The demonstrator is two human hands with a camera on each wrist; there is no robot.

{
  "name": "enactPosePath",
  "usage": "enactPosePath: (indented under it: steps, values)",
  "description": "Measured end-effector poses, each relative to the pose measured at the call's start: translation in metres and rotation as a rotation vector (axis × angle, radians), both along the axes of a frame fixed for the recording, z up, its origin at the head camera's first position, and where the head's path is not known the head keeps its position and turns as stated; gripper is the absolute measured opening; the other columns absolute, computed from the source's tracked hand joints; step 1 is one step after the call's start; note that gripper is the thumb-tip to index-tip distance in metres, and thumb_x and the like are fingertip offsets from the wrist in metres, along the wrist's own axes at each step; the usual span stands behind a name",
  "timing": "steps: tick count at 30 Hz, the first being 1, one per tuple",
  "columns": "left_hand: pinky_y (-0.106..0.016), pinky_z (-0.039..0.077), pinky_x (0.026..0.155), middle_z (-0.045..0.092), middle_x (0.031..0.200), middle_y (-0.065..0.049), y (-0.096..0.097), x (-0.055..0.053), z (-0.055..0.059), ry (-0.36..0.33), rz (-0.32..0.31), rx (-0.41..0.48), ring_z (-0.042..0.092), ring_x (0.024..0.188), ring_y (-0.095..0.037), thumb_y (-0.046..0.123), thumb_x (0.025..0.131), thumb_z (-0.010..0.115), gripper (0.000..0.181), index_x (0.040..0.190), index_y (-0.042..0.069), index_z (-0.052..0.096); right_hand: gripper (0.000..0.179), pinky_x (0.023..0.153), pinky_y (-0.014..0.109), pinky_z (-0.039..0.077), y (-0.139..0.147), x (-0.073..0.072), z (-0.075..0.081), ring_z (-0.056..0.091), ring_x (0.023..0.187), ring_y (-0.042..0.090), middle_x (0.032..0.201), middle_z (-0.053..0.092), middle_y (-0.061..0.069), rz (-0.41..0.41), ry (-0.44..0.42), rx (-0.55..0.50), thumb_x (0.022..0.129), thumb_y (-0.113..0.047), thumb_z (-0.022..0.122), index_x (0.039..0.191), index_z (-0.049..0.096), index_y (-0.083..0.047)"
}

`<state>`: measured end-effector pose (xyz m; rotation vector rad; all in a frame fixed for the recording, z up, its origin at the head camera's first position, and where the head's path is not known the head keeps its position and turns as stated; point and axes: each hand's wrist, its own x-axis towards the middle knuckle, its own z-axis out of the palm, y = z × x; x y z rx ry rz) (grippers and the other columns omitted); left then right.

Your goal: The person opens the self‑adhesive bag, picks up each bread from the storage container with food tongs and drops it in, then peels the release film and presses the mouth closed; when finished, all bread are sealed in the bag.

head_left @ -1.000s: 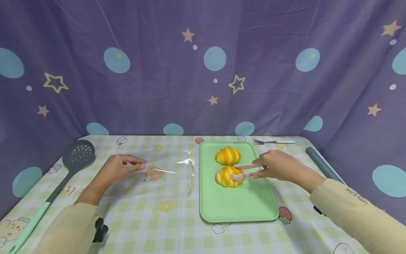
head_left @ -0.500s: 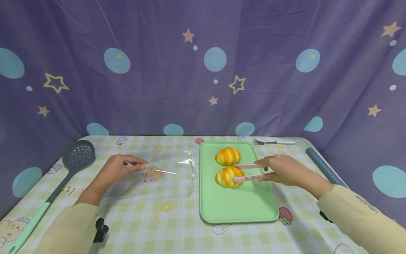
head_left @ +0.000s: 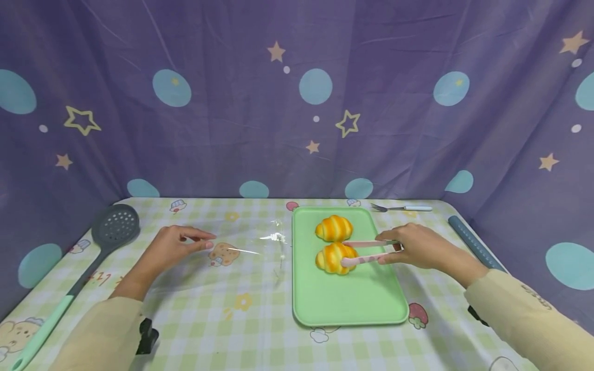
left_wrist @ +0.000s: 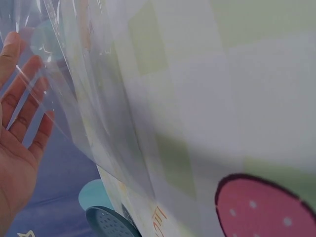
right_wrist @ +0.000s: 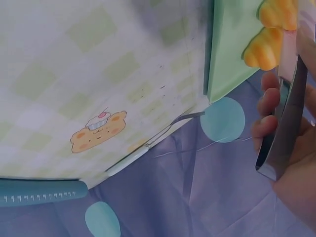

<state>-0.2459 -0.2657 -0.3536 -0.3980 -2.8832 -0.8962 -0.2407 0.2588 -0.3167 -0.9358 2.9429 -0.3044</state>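
My right hand [head_left: 417, 246] grips a pair of pink-tipped tongs [head_left: 366, 258], whose metal bend shows in the right wrist view. Their two arms lie either side of a striped orange-yellow toy croissant [head_left: 330, 259]. A second toy croissant [head_left: 333, 228] sits just behind it, both on a light green tray [head_left: 343, 306]. On the left, my left hand [head_left: 174, 245] pinches the edge of a clear plastic bag [head_left: 274, 237], which spreads over the tablecloth toward the tray. In the left wrist view, fingers show through the clear film [left_wrist: 69, 98].
A dark skimmer [head_left: 115, 229] with a mint handle lies along the left side of the table. Behind the tray's right corner is a fork [head_left: 401, 208] with a pale handle. A blue-grey ruler-like strip [head_left: 475, 242] lies at the right edge. A purple curtain [head_left: 297, 154] hangs behind.
My right hand has shifted slightly to the right and the tongs' arms have spread wider around the front croissant. The left hand and bag stay where they were.
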Motion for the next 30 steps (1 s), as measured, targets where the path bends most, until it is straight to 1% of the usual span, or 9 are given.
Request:
enactPosePath:
  steps: [6,9,11,14,17,19,26,30]
  values:
    - [-0.048,0.05,0.088,0.076,0.102,-0.002,0.001,-0.001,0.0,0.01,-0.006,0.004,0.067,0.096,-0.024,0.03,0.095,0.075,0.023,0.112,0.015,0.081,0.045,0.057,0.025,0.042,-0.003,-0.001,-0.001,0.046,0.061,0.002,0.074,0.062,-0.015,0.018,0.034,-0.008,0.086,-0.039,0.081,0.117,0.077,-0.007]
    - [-0.048,0.05,0.088,0.076,0.102,-0.002,0.001,0.0,0.001,0.013,-0.008,0.001,0.067,0.097,-0.024,0.03,0.095,0.075,0.024,0.112,0.015,0.081,0.043,0.058,0.026,0.043,-0.004,0.001,-0.002,0.048,0.061,0.001,0.074,0.064,-0.014,0.019,0.056,-0.018,0.086,-0.038,0.081,0.115,0.078,-0.006]
    - [-0.05,0.05,0.089,0.076,0.102,-0.002,0.001,0.0,0.001,0.015,-0.007,0.001,0.067,0.097,-0.024,0.031,0.095,0.075,0.024,0.112,0.015,0.081,0.041,0.059,0.027,0.045,-0.005,0.002,-0.004,0.052,0.063,0.001,0.078,0.069,-0.012,0.012,0.07,-0.027,0.086,-0.037,0.082,0.114,0.078,-0.007]
    - [-0.052,0.05,0.089,0.076,0.102,-0.003,0.0,0.0,0.001,0.015,-0.008,0.001,0.067,0.097,-0.025,0.032,0.095,0.074,0.025,0.112,0.015,0.08,0.04,0.058,0.028,0.046,-0.006,0.005,-0.005,0.055,0.063,0.001,0.086,0.075,-0.005,-0.003,0.082,-0.04,0.086,-0.035,0.082,0.113,0.079,-0.007]
    - [-0.052,0.05,0.089,0.076,0.102,-0.002,-0.001,0.0,0.001,0.017,-0.009,0.0,0.067,0.097,-0.024,0.033,0.094,0.075,0.025,0.112,0.015,0.081,0.039,0.057,0.028,0.044,-0.007,0.008,-0.007,0.052,0.061,0.002,0.092,0.077,0.0,-0.027,0.091,-0.046,0.085,-0.035,0.083,0.113,0.079,-0.008]
    - [-0.051,0.05,0.089,0.076,0.102,-0.002,0.0,0.0,0.001,0.019,-0.01,-0.002,0.067,0.096,-0.024,0.033,0.094,0.075,0.026,0.112,0.015,0.081,0.039,0.056,0.027,0.042,-0.007,0.01,-0.008,0.049,0.058,0.002,0.092,0.077,0.001,-0.043,0.094,-0.051,0.085,-0.035,0.083,0.113,0.079,-0.008]
    - [-0.051,0.05,0.089,0.076,0.102,-0.002,0.0,0.0,0.002,0.008,-0.005,0.002,0.067,0.097,-0.025,0.032,0.094,0.075,0.025,0.112,0.015,0.081,0.038,0.051,0.025,0.036,-0.005,0.014,-0.012,0.041,0.052,0.002,0.084,0.074,-0.007,-0.058,0.107,-0.087,0.085,-0.037,0.083,0.112,0.08,-0.01]
    - [-0.048,0.05,0.087,0.076,0.101,-0.002,0.0,-0.001,0.002,0.009,-0.002,-0.001,0.067,0.096,-0.024,0.03,0.094,0.075,0.022,0.111,0.016,0.081,0.038,0.049,0.024,0.035,-0.004,0.018,-0.012,0.041,0.051,0.0,0.086,0.075,-0.006,-0.053,0.121,-0.103,0.085,-0.038,0.082,0.111,0.08,-0.011]
